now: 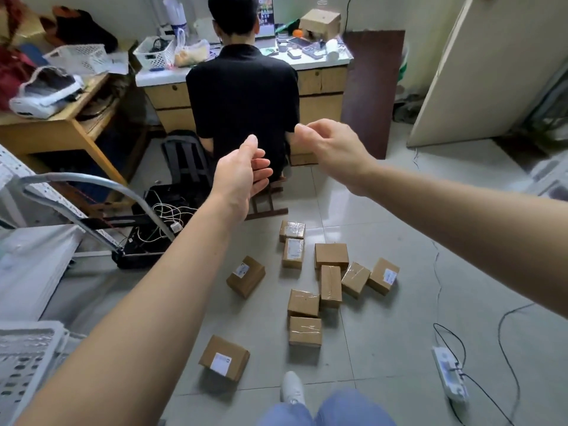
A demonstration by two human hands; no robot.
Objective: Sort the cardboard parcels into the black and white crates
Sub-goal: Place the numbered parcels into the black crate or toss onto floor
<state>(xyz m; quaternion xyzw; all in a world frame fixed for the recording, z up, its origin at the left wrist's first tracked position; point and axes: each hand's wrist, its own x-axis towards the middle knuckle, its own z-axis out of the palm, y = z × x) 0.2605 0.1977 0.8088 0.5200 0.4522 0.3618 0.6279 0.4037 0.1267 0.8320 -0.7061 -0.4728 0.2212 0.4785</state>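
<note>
Several brown cardboard parcels lie scattered on the tiled floor, among them one with a white label (224, 358) nearest my feet, a tilted one (246, 276) on the left and a taped cluster (330, 282) in the middle. Both my arms stretch forward at chest height, well above the parcels. My left hand (242, 172) is relaxed with nothing in it. My right hand (333, 147) has loosely curled fingers and holds nothing. A black crate (140, 259) with cables in it stands on the floor to the left. The white crate (27, 361) shows at the bottom left corner.
A person in a black shirt (242, 96) sits with their back to me at a desk (319, 84) straight ahead. A wooden table (55, 130) stands on the left. A power strip (450, 376) and cords lie on the floor at the right. My shoe (292, 387) is below.
</note>
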